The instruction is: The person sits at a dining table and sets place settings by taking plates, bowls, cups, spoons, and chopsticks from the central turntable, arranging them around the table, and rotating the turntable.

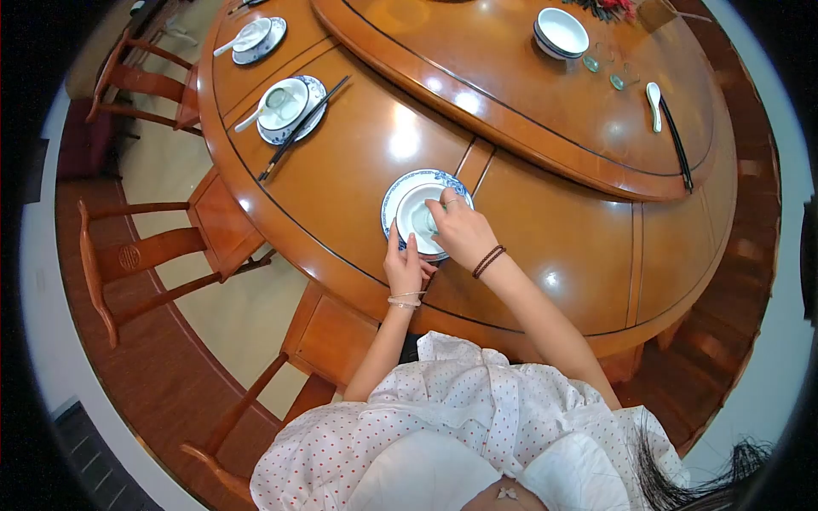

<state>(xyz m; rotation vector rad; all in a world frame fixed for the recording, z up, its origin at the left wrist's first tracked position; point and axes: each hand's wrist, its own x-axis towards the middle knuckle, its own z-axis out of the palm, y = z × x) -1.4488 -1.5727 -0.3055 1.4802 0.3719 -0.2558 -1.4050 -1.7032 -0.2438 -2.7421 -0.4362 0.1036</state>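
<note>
A white bowl (412, 209) sits on a blue-rimmed plate (394, 198) near the table's front edge. My right hand (461, 228) reaches over the bowl's right side, its fingers closed on a small glass inside the bowl; the glass is mostly hidden by the fingers. My left hand (407, 268) is at the near left rim of the bowl and plate, with the thumb and a finger against them. A dark stick-like piece shows partly under the left hand, too hidden to identify.
To the left stand a bowl with a glass and spoon (285, 100), chopsticks (305, 128) and another place setting (252, 36). The raised turntable (477, 111) holds stacked bowls (561, 34), small glasses (618, 81), a spoon (654, 106) and black chopsticks (677, 143). Wooden chairs (153, 255) line the left side.
</note>
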